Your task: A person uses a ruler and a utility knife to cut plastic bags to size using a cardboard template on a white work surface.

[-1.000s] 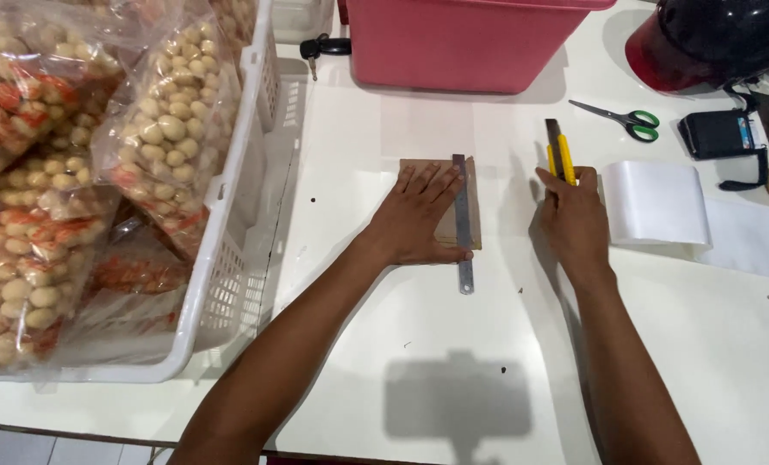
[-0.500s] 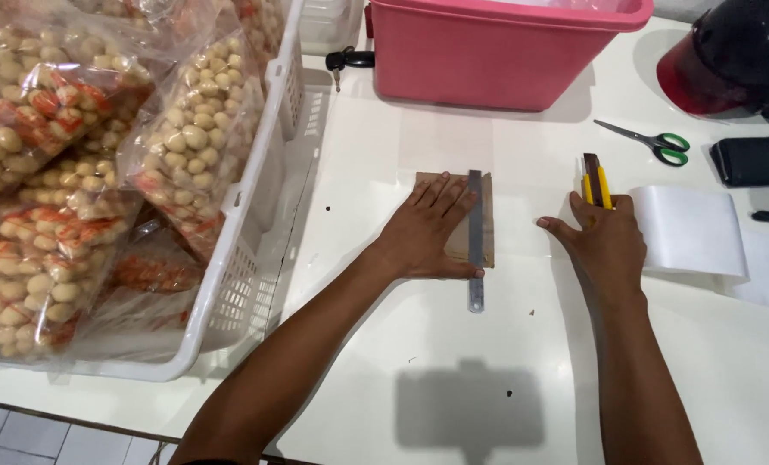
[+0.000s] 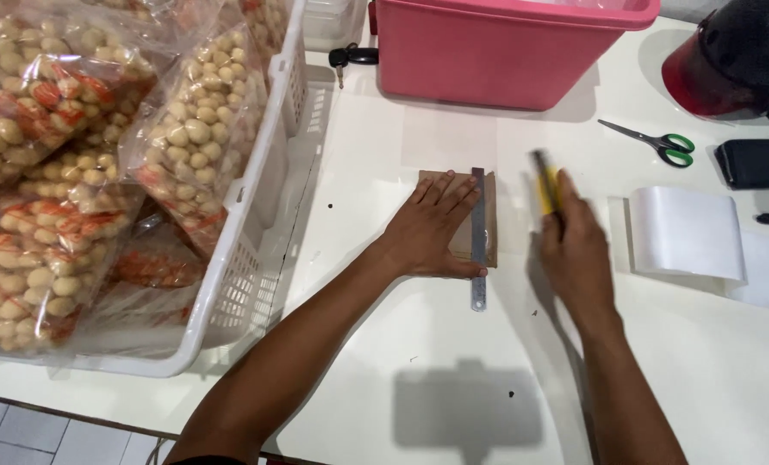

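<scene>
The left hand [image 3: 432, 232] lies flat, fingers spread, pinning a steel ruler [image 3: 478, 237] on a brown card piece [image 3: 460, 245] at the tabletop's [image 3: 384, 370] centre; no cut shows in the card, so the cutting looks not yet done. The right hand [image 3: 574, 250], at the card's 3 o'clock, has its grip closed on a yellow utility knife [image 3: 545, 185]. It is motion-blurred, so the blade is unreadable, and much of the card is hidden under the left hand.
</scene>
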